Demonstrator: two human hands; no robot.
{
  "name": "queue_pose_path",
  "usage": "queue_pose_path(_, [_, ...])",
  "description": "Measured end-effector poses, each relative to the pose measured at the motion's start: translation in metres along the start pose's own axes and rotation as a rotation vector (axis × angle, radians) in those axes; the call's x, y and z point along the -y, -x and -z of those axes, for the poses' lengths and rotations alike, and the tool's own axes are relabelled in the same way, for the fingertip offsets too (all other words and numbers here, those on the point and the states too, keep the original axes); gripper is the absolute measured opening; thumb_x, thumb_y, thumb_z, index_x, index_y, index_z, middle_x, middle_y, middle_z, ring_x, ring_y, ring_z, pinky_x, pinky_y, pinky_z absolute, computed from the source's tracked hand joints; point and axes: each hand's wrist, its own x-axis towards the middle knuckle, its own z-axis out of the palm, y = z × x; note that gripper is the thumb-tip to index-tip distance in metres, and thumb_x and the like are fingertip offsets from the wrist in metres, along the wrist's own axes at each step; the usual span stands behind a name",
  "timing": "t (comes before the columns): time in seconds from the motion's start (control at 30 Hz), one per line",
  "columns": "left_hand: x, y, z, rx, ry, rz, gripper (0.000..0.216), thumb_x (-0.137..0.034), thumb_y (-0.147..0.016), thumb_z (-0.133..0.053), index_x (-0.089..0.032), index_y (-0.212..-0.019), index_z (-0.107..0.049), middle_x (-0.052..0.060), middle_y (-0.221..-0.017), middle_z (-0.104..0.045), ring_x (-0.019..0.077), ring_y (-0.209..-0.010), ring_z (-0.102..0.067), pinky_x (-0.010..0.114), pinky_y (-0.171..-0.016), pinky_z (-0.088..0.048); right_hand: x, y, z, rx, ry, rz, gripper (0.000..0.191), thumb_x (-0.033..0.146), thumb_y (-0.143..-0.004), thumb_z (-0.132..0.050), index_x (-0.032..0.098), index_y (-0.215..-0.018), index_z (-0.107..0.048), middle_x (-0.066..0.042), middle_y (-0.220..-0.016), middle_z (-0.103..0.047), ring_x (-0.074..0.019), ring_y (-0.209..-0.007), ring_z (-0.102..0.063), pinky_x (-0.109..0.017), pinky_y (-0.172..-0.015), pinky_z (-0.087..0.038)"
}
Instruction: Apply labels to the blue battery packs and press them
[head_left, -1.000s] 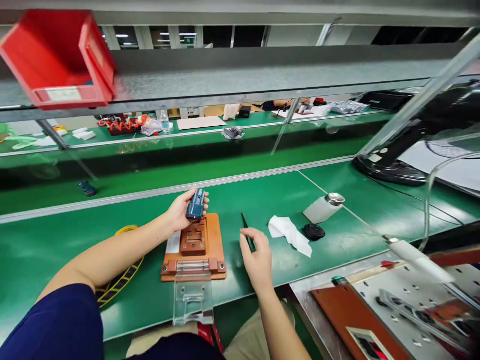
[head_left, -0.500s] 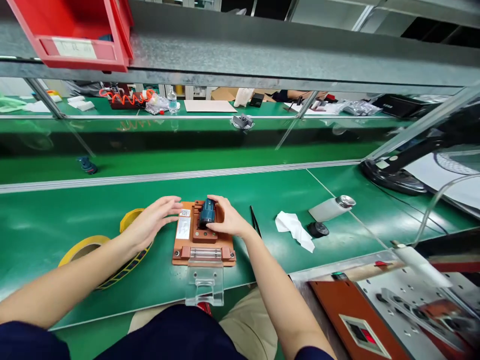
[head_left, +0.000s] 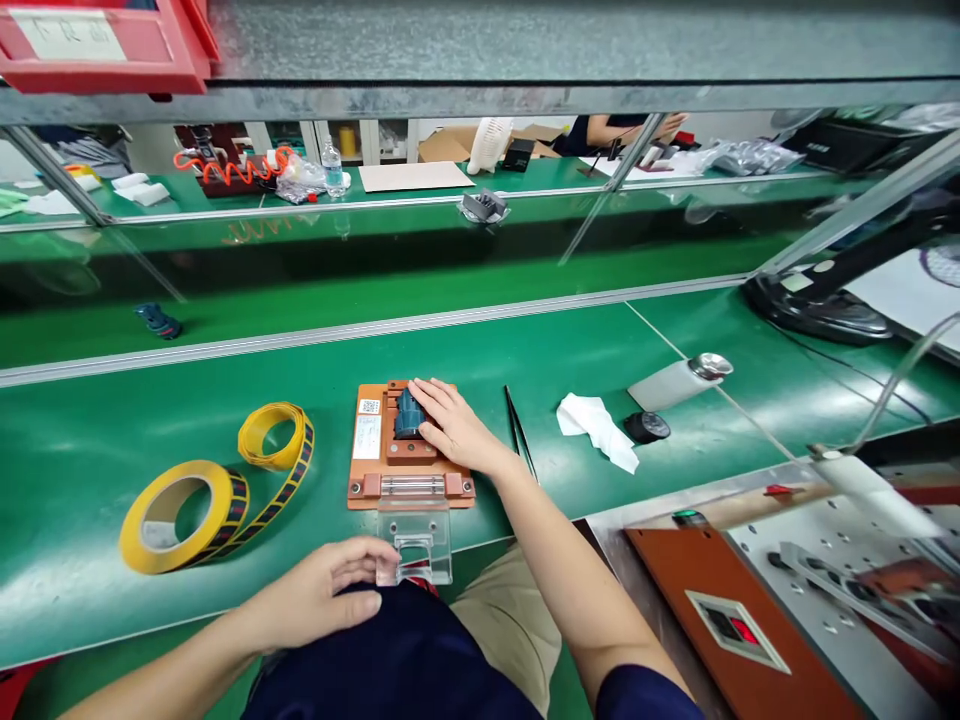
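A dark blue-green plastic housing (head_left: 409,413) sits in the nest of a brown fixture (head_left: 412,452). My right hand (head_left: 454,428) lies over its right side, fingers stretched out and touching it. Hinged at the fixture's near edge, a clear plastic cover (head_left: 431,530) hangs folded back toward my body. My left hand (head_left: 334,595) is beside the cover's lower left corner; the fingertips touch it while the thumb stays apart. A label with a printed code (head_left: 367,432) is on the fixture's left side.
Left of the fixture stands a roll of yellow-edged labels (head_left: 176,515), its strip running to a smaller coil (head_left: 276,435). To the right are black tweezers (head_left: 517,430), a white tissue (head_left: 596,430), a black round cap (head_left: 647,427) and a white bottle (head_left: 679,382). Another person's arm shows across the bench.
My left hand has come from the fixture's upper left down to the clear cover. My right hand's fingers have flattened over the housing. The camera view has shifted slightly.
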Motion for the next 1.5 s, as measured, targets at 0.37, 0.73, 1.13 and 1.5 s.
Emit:
queue_pose_path(0.37, [-0.027, -0.004, 0.002, -0.049, 0.138, 0.020, 0.043, -0.052, -0.085, -0.072, -0.020, -0.114, -0.073, 0.014, -0.102, -0.073, 0.0285, -0.099, -0.068, 0.040, -0.091, -0.052, 0.016, 0.009, 0.006, -0.063, 0.023, 0.033, 0.039, 0.042, -0.104, -0.045, 0.035, -0.139, -0.060, 0.000, -0.152, -0.050, -0.0285, -0.144, -0.035, -0.054, -0.120, -0.029])
queue_pose_path(0.73, [-0.100, -0.043, 0.014, -0.339, 0.413, -0.169, 0.039, -0.039, -0.091, -0.070, -0.016, -0.122, -0.063, 0.016, -0.104, -0.073, 0.0238, -0.089, -0.072, 0.030, -0.073, -0.059, -0.038, 0.091, -0.014, -0.714, 0.401, -0.646, 0.045, 0.046, -0.094, -0.049, 0.016, -0.123, -0.067, -0.020, -0.117, -0.060, -0.0370, -0.109, -0.049, -0.052, -0.090, -0.041])
queue_pose_path(1.13, [-0.093, -0.019, 0.093, -0.934, -0.947, -0.096, 0.036, -0.043, -0.087, -0.068, -0.023, -0.117, -0.073, 0.007, -0.091, -0.070, 0.0266, -0.094, -0.065, 0.035, -0.090, -0.051, -0.034, 0.100, -0.021, -0.606, 0.495, -0.750, 0.043, 0.040, -0.094, -0.047, 0.013, -0.120, -0.067, -0.015, -0.101, -0.063, -0.0306, -0.091, -0.056, -0.040, -0.075, -0.039])
queue_pose_path(1.5, [-0.106, -0.087, 0.155, -0.809, -1.251, 0.133, 0.027, -0.015, -0.087, -0.056, -0.013, -0.106, -0.076, 0.016, -0.112, -0.074, 0.0319, -0.109, -0.068, 0.040, -0.102, -0.047, -0.034, 0.106, -0.025, -0.623, 0.512, -0.740, 0.042, 0.038, -0.094, -0.046, 0.013, -0.118, -0.069, -0.015, -0.098, -0.062, -0.0297, -0.089, -0.056, -0.040, -0.076, -0.041])
